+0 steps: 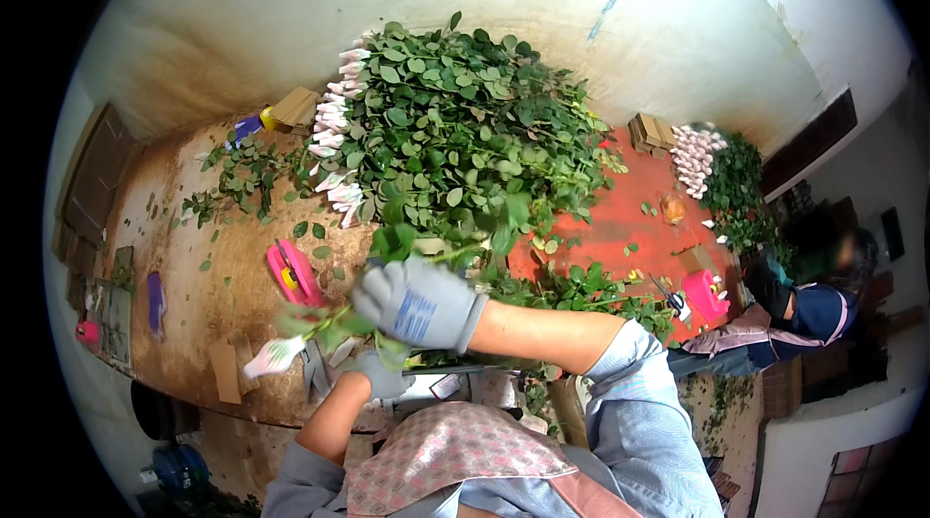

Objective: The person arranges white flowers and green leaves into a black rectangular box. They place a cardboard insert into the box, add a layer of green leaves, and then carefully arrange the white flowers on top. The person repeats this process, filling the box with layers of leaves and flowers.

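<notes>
A single rose (276, 356) with a white sleeve over its bud lies slantwise in front of me, its bud at the lower left and its leafy stem running up to the right. My right hand (412, 305), in a grey glove, is closed around this stem, slightly blurred. Just below it is my left hand (381, 375), also gloved in grey, beside some hanging leaves; its fingers are hidden. Beyond my hands lies a big pile of leafy roses (465, 121), their sleeved buds (334, 121) lined up along its left side.
A pink tool holder (294, 274) stands left of my hands, near cardboard pieces (225, 371). On the red tabletop (620, 203) at right are scissors (670, 300), a pink container (705, 295) and another rose pile (731, 179). A person (814, 314) is at the right.
</notes>
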A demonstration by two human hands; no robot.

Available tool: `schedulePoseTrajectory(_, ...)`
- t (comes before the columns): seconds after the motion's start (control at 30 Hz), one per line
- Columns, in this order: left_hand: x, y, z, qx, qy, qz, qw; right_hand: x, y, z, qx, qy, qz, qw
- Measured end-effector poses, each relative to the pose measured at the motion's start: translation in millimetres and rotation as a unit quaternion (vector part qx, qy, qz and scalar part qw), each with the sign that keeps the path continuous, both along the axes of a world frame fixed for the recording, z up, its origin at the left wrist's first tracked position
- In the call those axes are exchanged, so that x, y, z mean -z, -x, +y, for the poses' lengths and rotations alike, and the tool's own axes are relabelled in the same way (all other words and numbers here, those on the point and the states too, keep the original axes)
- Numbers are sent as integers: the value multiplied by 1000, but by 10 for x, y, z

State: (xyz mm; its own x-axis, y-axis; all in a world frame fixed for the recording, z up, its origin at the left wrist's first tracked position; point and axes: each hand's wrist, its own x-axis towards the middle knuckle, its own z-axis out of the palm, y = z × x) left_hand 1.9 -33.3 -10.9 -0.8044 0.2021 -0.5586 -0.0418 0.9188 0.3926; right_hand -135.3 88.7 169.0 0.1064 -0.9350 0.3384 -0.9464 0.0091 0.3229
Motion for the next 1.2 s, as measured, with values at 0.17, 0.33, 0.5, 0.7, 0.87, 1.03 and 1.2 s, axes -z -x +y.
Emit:
schedulePoseTrajectory(0.17,-69,9,16,-6,-10,35,999,85,377,-51,78,-112,-111,984)
schedulePoseTrajectory(0.33,-116,63,33,-22,-31,-9,999,593,1979,680,319,-164,-36,933)
schedulePoseTrajectory(0.5,-56,16,65,-44,-39,19,998,507,2613,1588,446,-170,53,877)
schedulePoseTrajectory(0.7,-30,-31,47,-64,-40,-12,997,151,1012,1027,332,-124,155,922)
schedulePoseTrajectory(0.87,-243,27,36,-74,-31,-57,995,696,54,690,269,-244,59,930)
schedulePoseTrajectory(1.03,-112,29,48,-66,-42,-13,997,2040,368,697,255,-322,-83,908)
schedulePoseTrajectory(1.2,-35,25,78,-67,-30,-13,997,2209,419,778,297,-321,-128,890)
